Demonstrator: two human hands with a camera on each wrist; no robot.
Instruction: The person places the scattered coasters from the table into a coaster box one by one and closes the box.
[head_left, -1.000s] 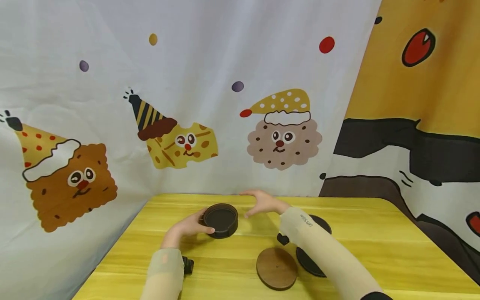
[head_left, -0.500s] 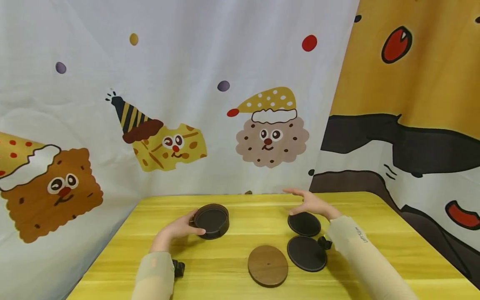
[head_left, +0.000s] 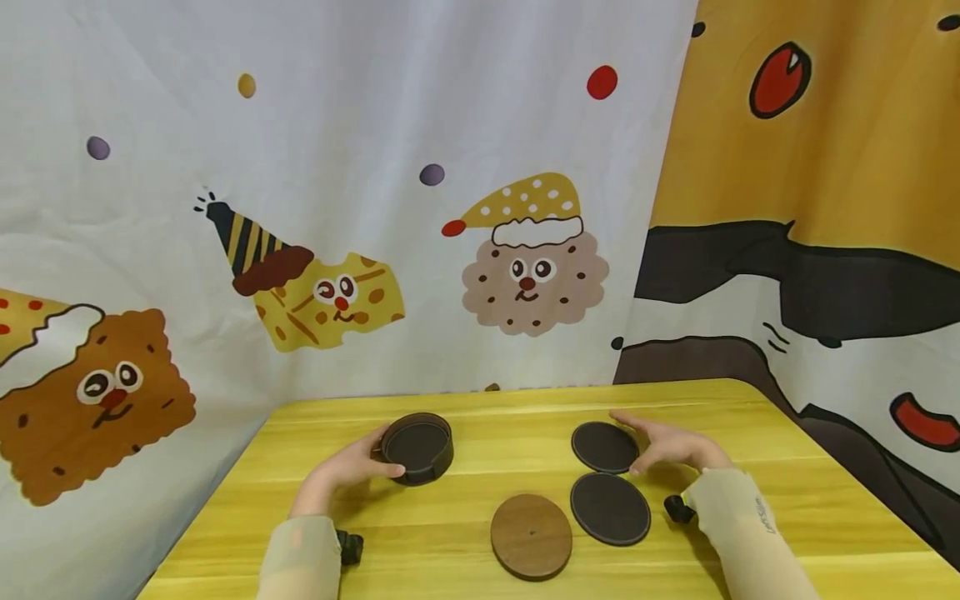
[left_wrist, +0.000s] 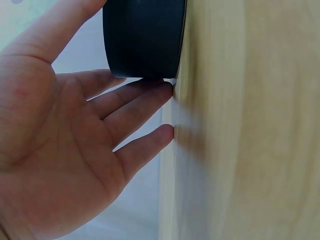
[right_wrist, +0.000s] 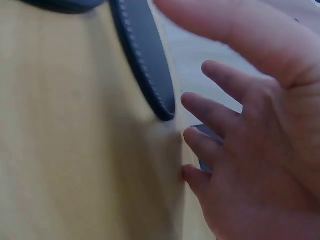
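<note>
My left hand grips a round black coaster holder, thumb at its near side and fingers round its left and back. The holder stands on the table with a notch in its front wall and a dark coaster inside. The left wrist view shows fingertips against the holder's smooth side. My right hand holds nothing; its parted thumb and fingers are right beside the far black coaster. White stitching runs along that coaster's edge in the right wrist view. A second black coaster lies just nearer.
A round wooden disc with a small dark centre mark lies left of the nearer coaster. The yellow wood-grain table ends at a cartoon-printed curtain. A small black device sits at my right wrist.
My right hand has moved right, from beside the coaster holder past the far coaster to its right side, uncovering both black coasters. My left hand keeps its hold on the holder. The head view has turned right.
</note>
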